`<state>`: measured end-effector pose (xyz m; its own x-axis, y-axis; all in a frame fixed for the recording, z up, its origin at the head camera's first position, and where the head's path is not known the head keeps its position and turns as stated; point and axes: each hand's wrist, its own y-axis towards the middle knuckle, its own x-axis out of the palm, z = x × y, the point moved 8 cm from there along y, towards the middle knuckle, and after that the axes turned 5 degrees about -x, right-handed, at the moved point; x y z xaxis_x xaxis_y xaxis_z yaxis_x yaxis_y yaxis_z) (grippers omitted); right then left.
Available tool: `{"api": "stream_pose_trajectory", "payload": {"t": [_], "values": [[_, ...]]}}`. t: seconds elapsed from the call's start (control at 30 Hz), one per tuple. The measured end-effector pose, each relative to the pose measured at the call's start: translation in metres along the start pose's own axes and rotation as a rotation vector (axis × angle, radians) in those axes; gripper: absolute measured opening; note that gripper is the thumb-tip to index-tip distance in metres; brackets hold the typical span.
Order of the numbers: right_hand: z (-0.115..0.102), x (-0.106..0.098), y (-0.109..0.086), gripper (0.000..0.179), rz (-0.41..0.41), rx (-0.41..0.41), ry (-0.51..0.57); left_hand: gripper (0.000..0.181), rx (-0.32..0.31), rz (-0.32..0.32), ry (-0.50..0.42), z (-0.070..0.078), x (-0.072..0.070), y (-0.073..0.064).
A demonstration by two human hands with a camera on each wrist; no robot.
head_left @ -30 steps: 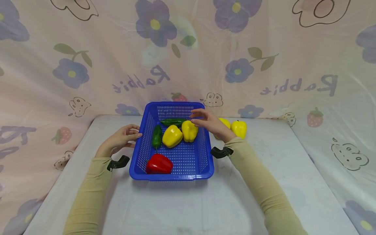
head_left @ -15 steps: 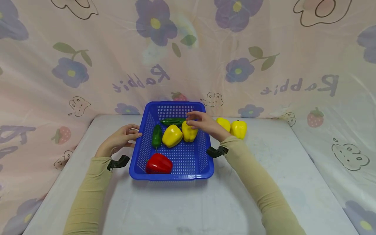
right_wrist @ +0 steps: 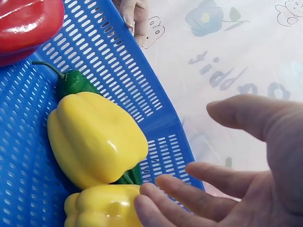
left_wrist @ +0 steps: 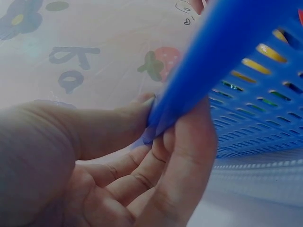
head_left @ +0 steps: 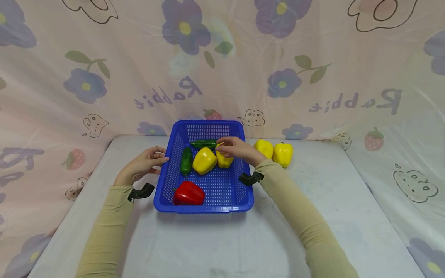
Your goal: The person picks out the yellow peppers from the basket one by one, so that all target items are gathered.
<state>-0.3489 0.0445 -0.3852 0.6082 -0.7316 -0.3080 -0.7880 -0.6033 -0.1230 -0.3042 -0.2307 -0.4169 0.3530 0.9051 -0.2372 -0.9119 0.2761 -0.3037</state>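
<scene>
My left hand [head_left: 141, 164] pinches the left rim of a blue plastic basket [head_left: 203, 209]; in the left wrist view the thumb and fingers close on that rim [left_wrist: 189, 85]. Over the basket's right side my right hand [head_left: 240, 150] hovers with thumb and fingers spread apart. Beneath it lies a yellow bell pepper [head_left: 224, 161], partly hidden by the fingers. Another yellow bell pepper [head_left: 204, 161] lies beside that one. Two green chili peppers [head_left: 186, 160] rest to the left and behind. A red bell pepper [head_left: 189, 193] sits near the front wall.
Outside the basket, to its right, two more yellow bell peppers [head_left: 282, 154] stand side by side on the white table [head_left: 278, 231]. A printed curtain [head_left: 222, 77] hangs close behind the table and along its sides.
My right hand has moved left and slightly down, from the basket's right edge to over the right-hand yellow bell pepper. The left hand stays on the rim.
</scene>
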Motion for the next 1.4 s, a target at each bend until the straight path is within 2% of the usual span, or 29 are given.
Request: {"api": "stream_pose_trajectory", "payload": {"t": [0.2, 0.5, 1.1, 1.4], "values": [[0.001, 0.004, 0.002, 0.046, -0.008, 0.032, -0.003, 0.054, 0.001, -0.01, 0.002, 0.001, 0.0, -0.001], [-0.001, 0.011, 0.01, 0.051, -0.035, 0.039, -0.017, 0.055, -0.008, -0.013, -0.006, 0.0, -0.001, -0.001], [-0.004, 0.021, 0.029, 0.054, -0.042, 0.067, -0.136, 0.053, -0.003, -0.012, 0.009, 0.001, -0.001, 0.001], [-0.005, 0.032, 0.031, 0.045, -0.08, 0.025, -0.179, 0.054, -0.004, -0.01, 0.009, 0.001, 0.0, 0.0]]}}
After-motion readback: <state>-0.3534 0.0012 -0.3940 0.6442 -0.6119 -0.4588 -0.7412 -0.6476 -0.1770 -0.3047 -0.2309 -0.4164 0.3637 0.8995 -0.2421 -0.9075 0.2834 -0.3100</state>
